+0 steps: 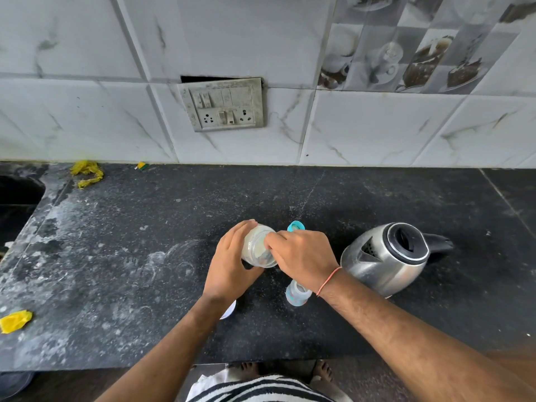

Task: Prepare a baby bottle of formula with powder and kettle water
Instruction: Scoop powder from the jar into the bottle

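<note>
Powder stage, I'd judge. Left hand (pixel 229 268) grips the tilted clear glass jar of pale powder (pixel 259 246); right hand (pixel 301 258) fingers reach into its mouth, grasp hidden. Small clear baby bottle (pixel 296 295) stands open on the black counter (pixel 145 271); teal cap (pixel 295 226) off. Steel kettle (pixel 385 256) untouched; water and capping remain.

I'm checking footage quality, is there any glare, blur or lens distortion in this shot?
Head view: wide-angle bending curves the wall tiles and counter edge; soft daylight, no hard shadows; bright reflections on the steel kettle; hands and jar reasonably sharp, corners softer.
</note>
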{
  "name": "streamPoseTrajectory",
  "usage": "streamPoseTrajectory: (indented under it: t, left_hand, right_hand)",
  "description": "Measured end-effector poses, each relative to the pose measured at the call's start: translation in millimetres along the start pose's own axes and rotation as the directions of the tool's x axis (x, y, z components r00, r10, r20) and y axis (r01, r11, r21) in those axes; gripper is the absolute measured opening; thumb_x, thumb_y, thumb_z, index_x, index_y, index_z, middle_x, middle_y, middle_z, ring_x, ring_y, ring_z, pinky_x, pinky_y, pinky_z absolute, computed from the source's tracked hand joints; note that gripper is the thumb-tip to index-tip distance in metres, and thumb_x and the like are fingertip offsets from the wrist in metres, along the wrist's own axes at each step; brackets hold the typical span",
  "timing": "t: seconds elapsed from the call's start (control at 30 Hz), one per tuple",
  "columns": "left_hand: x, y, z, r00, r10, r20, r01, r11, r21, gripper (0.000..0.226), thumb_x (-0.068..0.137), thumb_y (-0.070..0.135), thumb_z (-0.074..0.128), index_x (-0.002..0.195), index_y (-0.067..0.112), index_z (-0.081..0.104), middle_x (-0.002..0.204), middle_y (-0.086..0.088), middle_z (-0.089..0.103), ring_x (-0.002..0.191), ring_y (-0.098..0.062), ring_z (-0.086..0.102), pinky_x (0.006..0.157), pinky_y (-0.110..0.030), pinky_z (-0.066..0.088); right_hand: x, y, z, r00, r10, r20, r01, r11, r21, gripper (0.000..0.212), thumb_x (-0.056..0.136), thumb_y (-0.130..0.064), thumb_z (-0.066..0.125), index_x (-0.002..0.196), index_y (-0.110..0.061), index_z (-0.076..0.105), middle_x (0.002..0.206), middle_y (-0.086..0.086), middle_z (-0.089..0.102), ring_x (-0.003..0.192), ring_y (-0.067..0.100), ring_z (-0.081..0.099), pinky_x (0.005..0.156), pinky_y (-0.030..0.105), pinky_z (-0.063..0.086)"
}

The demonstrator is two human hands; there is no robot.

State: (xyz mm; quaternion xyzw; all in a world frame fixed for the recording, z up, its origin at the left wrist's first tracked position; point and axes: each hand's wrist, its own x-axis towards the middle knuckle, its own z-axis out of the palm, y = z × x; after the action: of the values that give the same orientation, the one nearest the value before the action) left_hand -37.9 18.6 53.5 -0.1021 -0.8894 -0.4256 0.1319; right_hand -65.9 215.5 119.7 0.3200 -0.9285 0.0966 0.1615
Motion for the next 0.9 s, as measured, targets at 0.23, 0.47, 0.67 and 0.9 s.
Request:
streamPoseTrajectory:
  t: [0.23,0.47,0.67,0.9]
  left_hand:
    - [5,2,1,0.999,0.013,0.03,-0.014,1.0,0.025,0.092,0.079,0.034,0.099,0.157,0.019,0.052,0.166,0.009,0.051,0.153,-0.014,0.049,0.125,-0.032,0.04]
    - [9,4,3,0.996,-0.006,0.089,0.005,1.0,0.013,0.093,0.079,0.036,0.095,0.159,0.022,0.05,0.165,0.012,0.05,0.154,-0.011,0.046,0.127,-0.038,0.04]
    - [12,2,2,0.994,-0.046,0.1,0.046,0.999,0.001,0.095,0.078,0.035,0.097,0.159,0.027,0.049,0.162,0.013,0.051,0.151,-0.012,0.049,0.125,-0.044,0.045]
    - [10,2,3,0.985,-0.133,0.106,0.135,0.991,-0.018,0.097,0.074,0.032,0.099,0.157,0.031,0.049,0.154,0.019,0.053,0.14,-0.004,0.052,0.12,-0.041,0.048]
  right_hand:
    - [-6,-2,4,0.988,0.147,0.056,-0.146,0.989,-0.03,0.022,0.084,-0.022,0.085,0.092,-0.03,0.066,0.058,-0.007,0.062,0.042,0.021,0.054,0.036,0.027,0.036]
    - [-6,-11,-5,0.905,0.369,0.212,-0.408,0.894,0.186,0.012,0.094,-0.029,0.077,0.101,-0.033,0.068,0.086,-0.013,0.079,0.075,0.017,0.072,0.062,0.035,0.058]
    - [-3,-9,-10,0.79,0.527,0.313,-0.613,0.692,0.382,0.016,0.088,-0.027,0.082,0.09,-0.036,0.069,0.086,-0.019,0.078,0.084,0.0,0.072,0.074,0.025,0.058]
    - [-1,-4,-14,0.714,0.591,0.375,-0.684,0.473,0.556,0.017,0.083,-0.02,0.084,0.085,-0.03,0.071,0.078,-0.022,0.08,0.07,-0.005,0.071,0.072,0.027,0.058]
